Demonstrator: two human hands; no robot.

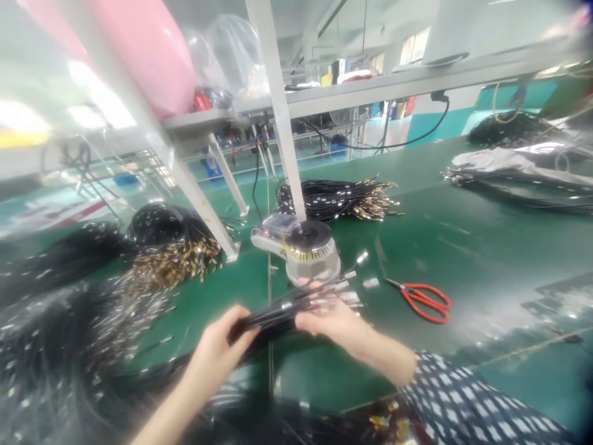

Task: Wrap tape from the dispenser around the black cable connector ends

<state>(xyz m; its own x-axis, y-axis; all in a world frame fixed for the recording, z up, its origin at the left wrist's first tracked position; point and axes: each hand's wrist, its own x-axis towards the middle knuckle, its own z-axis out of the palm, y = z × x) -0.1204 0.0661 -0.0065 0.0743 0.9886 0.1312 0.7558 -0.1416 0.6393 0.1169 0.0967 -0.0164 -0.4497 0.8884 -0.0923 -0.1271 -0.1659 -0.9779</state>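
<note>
A bundle of black cables (278, 314) is grasped by the left hand (221, 341) and right hand (340, 324) at lower centre. Red-handled scissors (411, 292) are observed at right of centre.

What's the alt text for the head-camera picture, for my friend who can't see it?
A person's left hand and right hand grip a bundle of black cables with pale tips above a green tabletop. Beyond stands a round white device; red-handled cutters lie to the right, with more cable bundles around.
</note>
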